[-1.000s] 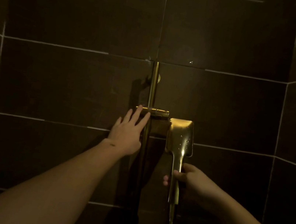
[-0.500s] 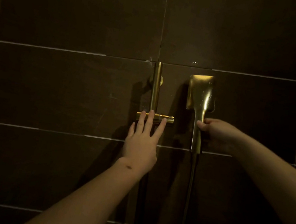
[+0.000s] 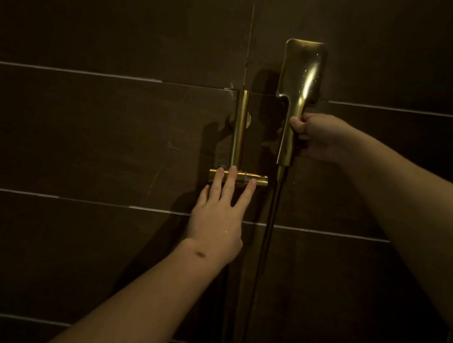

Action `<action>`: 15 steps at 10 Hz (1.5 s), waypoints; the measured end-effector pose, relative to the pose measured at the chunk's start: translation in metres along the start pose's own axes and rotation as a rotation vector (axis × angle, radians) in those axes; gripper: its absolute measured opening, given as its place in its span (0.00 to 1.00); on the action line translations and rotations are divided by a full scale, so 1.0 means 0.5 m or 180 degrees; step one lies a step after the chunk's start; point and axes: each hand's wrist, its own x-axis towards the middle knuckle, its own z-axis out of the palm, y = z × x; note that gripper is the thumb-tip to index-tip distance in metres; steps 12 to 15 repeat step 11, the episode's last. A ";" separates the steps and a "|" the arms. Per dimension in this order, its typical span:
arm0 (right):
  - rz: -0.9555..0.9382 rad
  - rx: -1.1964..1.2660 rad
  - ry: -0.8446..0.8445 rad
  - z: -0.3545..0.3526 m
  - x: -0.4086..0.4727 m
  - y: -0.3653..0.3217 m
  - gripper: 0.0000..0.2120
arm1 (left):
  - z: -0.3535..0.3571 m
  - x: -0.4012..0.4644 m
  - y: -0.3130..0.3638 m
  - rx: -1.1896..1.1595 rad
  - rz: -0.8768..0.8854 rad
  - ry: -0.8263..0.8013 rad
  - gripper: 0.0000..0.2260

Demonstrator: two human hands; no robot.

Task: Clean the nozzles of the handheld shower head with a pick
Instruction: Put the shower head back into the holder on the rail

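1. The handle of the gold shower head [image 3: 302, 73] is gripped by the curled fingers of the right hand [image 3: 316, 136].
2. The shower head is held upright, right of the gold rail [image 3: 238, 130].
3. The holder bar [image 3: 238, 178] is touched by the straight, spread fingers of the left hand [image 3: 216, 220].
4. A dark hose [image 3: 264, 251] hangs down against the dark tiled wall [image 3: 110, 19].
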 end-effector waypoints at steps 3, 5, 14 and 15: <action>-0.0112 0.0032 -0.0156 0.050 0.031 -0.043 0.10 | -0.003 0.003 -0.002 0.0055 0.0030 -0.0075 0.46; -0.0106 -0.0132 -0.0292 0.069 0.035 -0.015 0.09 | 0.005 0.002 -0.006 0.0075 0.0083 0.0037 0.45; -0.0180 -0.0930 -0.0198 0.032 -0.059 0.098 0.18 | -0.023 -0.003 0.001 -0.0227 -0.0038 -0.0179 0.44; -0.0180 -0.0930 -0.0198 0.032 -0.059 0.098 0.18 | -0.023 -0.003 0.001 -0.0227 -0.0038 -0.0179 0.44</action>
